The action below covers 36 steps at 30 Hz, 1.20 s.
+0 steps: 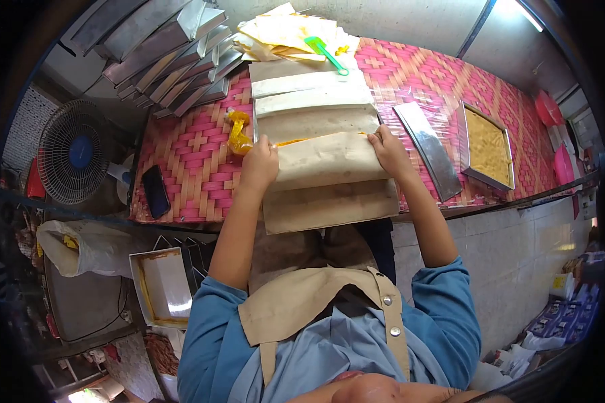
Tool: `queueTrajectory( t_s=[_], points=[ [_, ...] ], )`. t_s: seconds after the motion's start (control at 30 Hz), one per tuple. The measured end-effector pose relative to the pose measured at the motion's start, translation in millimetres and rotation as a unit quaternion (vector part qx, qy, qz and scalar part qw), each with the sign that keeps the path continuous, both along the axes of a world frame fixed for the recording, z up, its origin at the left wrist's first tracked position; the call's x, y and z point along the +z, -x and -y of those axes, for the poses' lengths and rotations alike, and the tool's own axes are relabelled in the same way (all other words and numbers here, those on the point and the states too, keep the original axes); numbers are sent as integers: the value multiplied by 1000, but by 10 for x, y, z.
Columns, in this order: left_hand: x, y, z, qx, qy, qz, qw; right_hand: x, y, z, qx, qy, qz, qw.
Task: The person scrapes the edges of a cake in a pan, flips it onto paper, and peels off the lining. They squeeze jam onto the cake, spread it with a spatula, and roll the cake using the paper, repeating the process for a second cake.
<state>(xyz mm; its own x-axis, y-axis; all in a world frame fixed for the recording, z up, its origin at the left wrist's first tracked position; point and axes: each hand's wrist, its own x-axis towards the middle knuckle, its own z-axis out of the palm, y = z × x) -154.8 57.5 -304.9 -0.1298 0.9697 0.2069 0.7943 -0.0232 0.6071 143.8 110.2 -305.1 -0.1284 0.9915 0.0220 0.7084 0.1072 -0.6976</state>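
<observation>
My left hand (261, 162) pinches the left edge of a tan sheet of baking paper (333, 160), and my right hand (388, 149) grips its right edge. The sheet is creased and bulges upward between my hands, with its near flap hanging over the table's front edge. An orange-yellow line shows along its far edge. Beyond it, more creased paper (316, 101) lies over what looks like a metal tin, mostly hidden. A plastic bag of yellow-orange filling (238, 133) lies just beyond my left hand. To the right of my right hand is a flat metal plate (429, 151).
A green spatula (328, 55) rests near stained papers (289, 33). Metal tins (181, 57) are stacked at left, above a fan (77, 153) and a phone (156, 191). A tin of yellowish-brown contents (489, 144) sits at right on the pink woven-pattern table cover (195, 148).
</observation>
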Motion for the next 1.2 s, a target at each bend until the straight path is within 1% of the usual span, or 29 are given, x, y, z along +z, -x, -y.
queueTrajectory(
  t_s=[0.03, 0.1, 0.13, 0.2, 0.23, 0.3, 0.33, 0.4, 0.43, 0.47, 0.53, 0.57, 0.6, 0.67, 0.7, 0.73, 0.8, 0.83, 0.87, 0.9, 0.93, 0.97, 1.0, 1.03, 1.07, 1.1, 1.13, 1.17, 1.2],
  points=[
    [-46, 24, -69, 0, -3, -1, 1000, -56, -6, -59, 0, -3, -1, 1000],
    [-103, 53, -184, -18, 7, -48, 999, -181, -28, -170, 29, -97, -41, 994],
    [-38, 32, -201, -19, 4, -49, 999, -166, -18, -201, 28, -100, -42, 994],
    [91, -16, -233, 3, 30, -110, 993, -137, 9, -256, -1, -38, -47, 998],
    [97, -11, -282, 3, 27, -111, 993, -136, 9, -298, -1, -41, -48, 998],
    [118, -2, -422, -9, 55, -154, 987, -128, 28, -392, -8, -12, -36, 999],
    [126, 5, -493, -8, 50, -153, 987, -138, 34, -451, -8, -16, -36, 999],
    [149, 22, -638, -7, 85, -159, 984, -218, 36, -601, -17, 3, -12, 1000],
    [124, 39, -712, -5, 78, -159, 984, -371, 23, -711, -15, -51, -20, 998],
    [85, 57, -804, -12, 84, -154, 984, -309, 17, -761, -15, -59, -22, 998],
    [56, 80, -971, -17, 78, -152, 985, -170, 8, -855, 20, 27, 82, 996],
    [48, 68, -1012, -11, 90, -156, 984, -21, -16, -888, 2, 72, 125, 990],
    [43, 65, -1052, -5, 102, -160, 982, 98, -33, -871, 0, 60, 123, 991],
    [39, 102, -1164, -14, 93, -165, 982, 354, 27, -615, -77, -127, 157, 976],
    [48, 97, -1197, -11, 103, -164, 981, 337, 139, -494, -41, -231, 107, 966],
    [47, 95, -1240, -8, 116, -163, 980, 289, 295, -335, -3, -331, 57, 942],
    [-18, 136, -1409, -6, 101, -174, 980, 218, 627, 52, 185, -377, 165, 892],
    [-28, 152, -1461, -7, 97, -184, 978, 166, 752, 167, 170, -412, 189, 875],
    [69, 137, -1448, -9, 94, -186, 978, 133, 827, 210, 155, -444, 214, 856],
    [167, 120, -1438, 7, 53, -175, 983, 118, 847, 130, 151, -447, 215, 855],
    [269, 95, -1407, 25, 13, -163, 986, 97, 862, -1, 153, -420, 209, 870],
    [350, 28, -1269, 31, -133, -184, 973, 113, 880, -120, 157, -391, 202, 884],
    [412, -54, -1099, 0, -213, -172, 962, 127, 895, -241, 158, -392, 200, 884],
    [500, -174, -863, -31, -288, -160, 944, 168, 923, -370, 189, -290, 206, 915],
    [325, -237, -642, -102, -244, -115, 958, 221, 961, -490, 217, -184, 208, 936],
    [530, -412, -276, -173, -1, -196, 965, 326, 994, -605, 239, -121, 250, 930],
    [262, -492, 13, -225, -178, -116, 951, 450, 1016, -623, 238, -122, 247, 931],
    [-12, -530, 274, -261, -104, -143, 949, 585, 1035, -594, 245, -60, 248, 935],
    [-175, -545, 432, -296, -27, -168, 940, 659, 1059, -591, 252, 4, 248, 936]
  ],
)
